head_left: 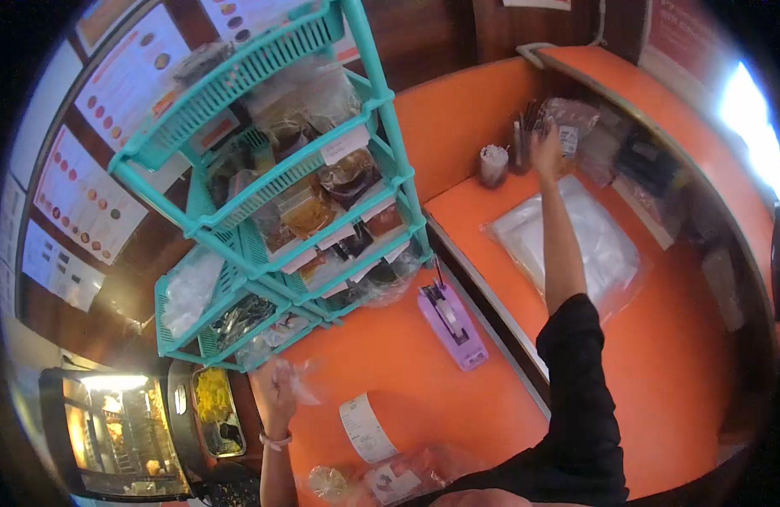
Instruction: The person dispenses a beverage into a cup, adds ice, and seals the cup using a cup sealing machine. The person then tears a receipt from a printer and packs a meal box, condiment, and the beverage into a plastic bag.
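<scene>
My left hand [276,395], a band on its wrist, is closed on a crumpled clear plastic bag [299,380] just below the teal rack's lowest baskets. Across the counter, my right hand [545,150] reaches to the far corner, among dark upright sticks [525,127] and a clear packet with a white label [569,139]. Its fingers look bent together; what they grip is too small to make out. A cup of white sticks [494,166] stands left of that hand. Under my right forearm lies a flat stack of clear plastic bags [567,237].
The tiered teal rack [263,203] holds bagged food and packets. A purple tape dispenser [452,325] sits beside the raised counter edge. Near my body are a paper receipt [367,427] and a filled plastic bag [407,477]. A lit food warmer [120,431] stands at lower left.
</scene>
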Demonstrator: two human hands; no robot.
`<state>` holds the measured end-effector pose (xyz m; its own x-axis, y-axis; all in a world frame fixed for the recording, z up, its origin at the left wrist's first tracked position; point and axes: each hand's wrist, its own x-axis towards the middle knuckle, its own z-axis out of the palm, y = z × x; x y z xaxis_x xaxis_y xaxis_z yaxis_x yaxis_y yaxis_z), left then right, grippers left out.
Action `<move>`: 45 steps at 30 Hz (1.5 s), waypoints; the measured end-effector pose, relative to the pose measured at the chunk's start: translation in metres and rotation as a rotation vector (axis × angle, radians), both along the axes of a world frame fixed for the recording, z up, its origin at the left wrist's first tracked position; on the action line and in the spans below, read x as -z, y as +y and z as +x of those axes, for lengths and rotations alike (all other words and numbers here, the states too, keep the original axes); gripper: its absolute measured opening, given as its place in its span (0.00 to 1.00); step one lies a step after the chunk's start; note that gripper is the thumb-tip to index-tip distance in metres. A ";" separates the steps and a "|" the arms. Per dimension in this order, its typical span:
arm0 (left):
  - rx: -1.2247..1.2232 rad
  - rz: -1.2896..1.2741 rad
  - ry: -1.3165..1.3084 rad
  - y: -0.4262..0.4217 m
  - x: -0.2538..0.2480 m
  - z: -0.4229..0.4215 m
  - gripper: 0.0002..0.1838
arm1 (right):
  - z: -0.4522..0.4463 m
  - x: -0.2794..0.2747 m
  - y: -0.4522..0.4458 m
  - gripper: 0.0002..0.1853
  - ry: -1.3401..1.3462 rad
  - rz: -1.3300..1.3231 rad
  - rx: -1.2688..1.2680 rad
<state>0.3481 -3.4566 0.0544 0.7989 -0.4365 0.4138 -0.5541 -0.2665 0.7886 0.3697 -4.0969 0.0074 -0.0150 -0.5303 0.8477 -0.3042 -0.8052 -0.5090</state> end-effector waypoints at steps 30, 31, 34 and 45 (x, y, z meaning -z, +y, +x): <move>-0.106 0.422 -0.224 0.070 -0.092 -0.245 0.42 | -0.241 -0.101 0.503 0.09 0.024 0.811 -1.753; -0.201 0.269 -0.072 0.082 -0.086 -0.267 0.44 | -0.248 -0.103 0.503 0.09 -0.171 0.898 -1.854; -0.326 0.473 0.005 0.082 -0.051 -0.320 0.42 | -0.279 -0.103 0.529 0.09 -0.340 0.917 -2.028; -0.243 -0.451 0.278 0.131 0.021 -0.266 0.20 | -0.227 0.083 0.587 0.22 0.923 -0.382 -2.002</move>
<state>0.0818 -3.3258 0.0335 0.9593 -0.0564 0.2767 -0.2750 0.0362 0.9608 0.1431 -3.5098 -0.0759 0.5069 0.7932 0.3375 0.7927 -0.2751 -0.5440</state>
